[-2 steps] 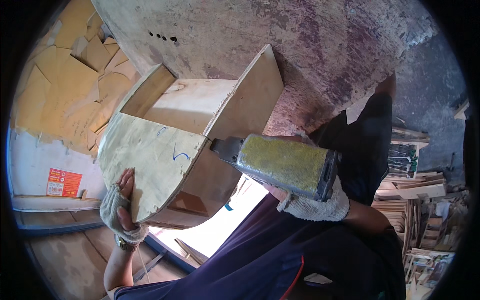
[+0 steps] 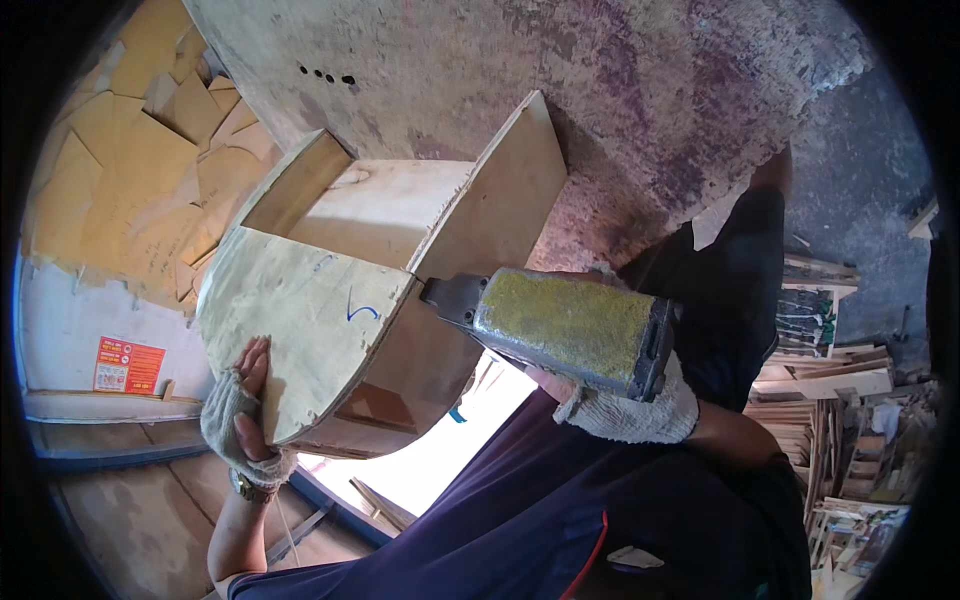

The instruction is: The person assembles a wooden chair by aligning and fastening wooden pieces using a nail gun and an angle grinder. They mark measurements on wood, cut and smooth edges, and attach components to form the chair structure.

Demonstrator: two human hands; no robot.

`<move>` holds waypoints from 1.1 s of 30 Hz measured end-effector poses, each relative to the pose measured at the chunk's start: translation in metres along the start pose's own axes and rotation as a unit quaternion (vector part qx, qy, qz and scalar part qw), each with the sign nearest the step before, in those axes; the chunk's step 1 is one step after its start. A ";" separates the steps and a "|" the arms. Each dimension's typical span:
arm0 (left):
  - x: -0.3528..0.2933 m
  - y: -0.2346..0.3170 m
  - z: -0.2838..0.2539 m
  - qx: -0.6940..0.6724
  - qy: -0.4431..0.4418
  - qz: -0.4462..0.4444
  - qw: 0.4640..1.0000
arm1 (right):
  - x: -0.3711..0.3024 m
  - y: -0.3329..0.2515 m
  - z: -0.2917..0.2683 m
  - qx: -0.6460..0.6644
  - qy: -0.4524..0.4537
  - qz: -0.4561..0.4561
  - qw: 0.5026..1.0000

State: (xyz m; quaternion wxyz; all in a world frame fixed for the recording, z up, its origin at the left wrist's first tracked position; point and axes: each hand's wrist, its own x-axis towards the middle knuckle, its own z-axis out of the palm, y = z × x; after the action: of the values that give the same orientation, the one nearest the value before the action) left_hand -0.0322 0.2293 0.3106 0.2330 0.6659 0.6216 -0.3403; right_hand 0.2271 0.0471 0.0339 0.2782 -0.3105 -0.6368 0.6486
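Hands (image 2: 236,415) (image 2: 640,408), two, on one plywood form (image 2: 300,330), one nail gun (image 2: 563,325).

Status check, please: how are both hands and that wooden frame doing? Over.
Left hand against curved wooden frame. Right hand gripping power tool, its nose at frame's edge. No obstruction visible between them.

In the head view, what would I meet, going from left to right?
Orange-and-white rectangular printed sheet, left hand in off-white knitted glove, blocky yellow-and-grey power tool, stacked thin brown wooden strips.
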 end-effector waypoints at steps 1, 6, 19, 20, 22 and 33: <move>0.000 0.000 0.000 -0.003 0.003 0.002 1.000 | 0.001 0.000 -0.001 0.035 -0.013 0.017 0.999; 0.000 0.002 0.002 0.003 0.009 -0.012 1.000 | 0.013 -0.003 -0.005 0.141 -0.006 0.074 0.987; 0.003 0.000 0.008 0.012 0.023 -0.006 1.000 | 0.025 -0.005 -0.004 0.239 0.089 0.108 0.961; 0.003 0.001 0.008 0.005 0.023 -0.007 1.000 | 0.026 -0.005 -0.001 0.267 0.115 0.111 0.950; 0.003 0.000 0.008 0.009 0.025 -0.013 1.000 | 0.026 -0.005 0.003 0.286 0.111 0.127 0.943; -0.002 -0.005 0.010 -0.022 0.034 -0.031 0.999 | 0.025 -0.001 0.000 0.304 0.118 0.156 0.933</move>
State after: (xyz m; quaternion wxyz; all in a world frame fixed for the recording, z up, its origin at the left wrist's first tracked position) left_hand -0.0386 0.2210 0.3058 0.2157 0.6523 0.6568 -0.3107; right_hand 0.2107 0.0658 0.0333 0.3279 -0.3810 -0.3156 0.8048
